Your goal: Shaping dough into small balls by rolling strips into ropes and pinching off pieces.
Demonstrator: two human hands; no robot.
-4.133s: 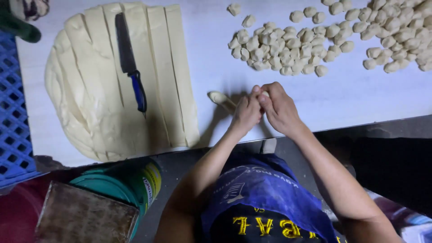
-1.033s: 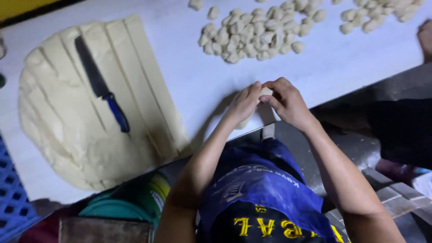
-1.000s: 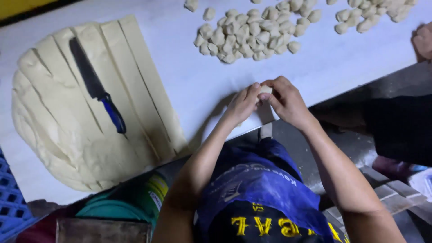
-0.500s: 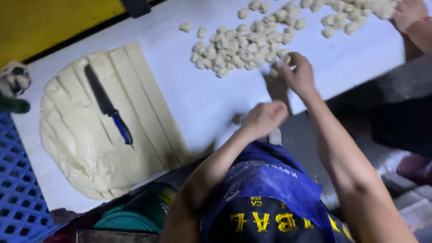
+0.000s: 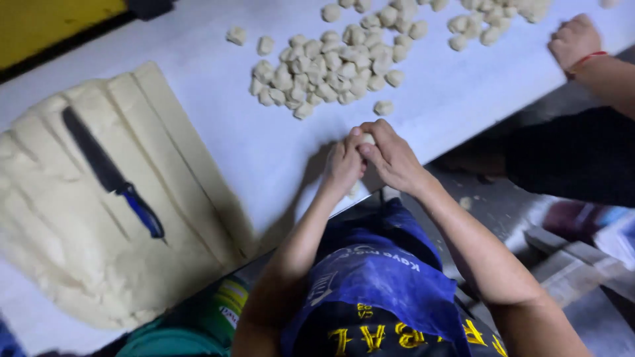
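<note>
Knife [image 5: 112,177] on dough sheet [image 5: 99,218]

The knife [image 5: 111,177] lies on the dough sheet [image 5: 86,225] at left — the dough pieces [image 5: 331,66] heaped to its right, beyond both hands [image 5: 370,158].

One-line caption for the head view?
Left hand and right hand pinch a dough piece beside a pile of dough pieces; knife rests on sliced dough sheet.

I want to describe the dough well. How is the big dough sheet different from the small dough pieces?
The dough sheet is one wide, flat slab scored into long strips; the small dough pieces are many rounded lumps in a loose pile. A blue-handled knife lies on the sheet; nothing lies on the pieces. Both are pale and rest on the white table.
</note>
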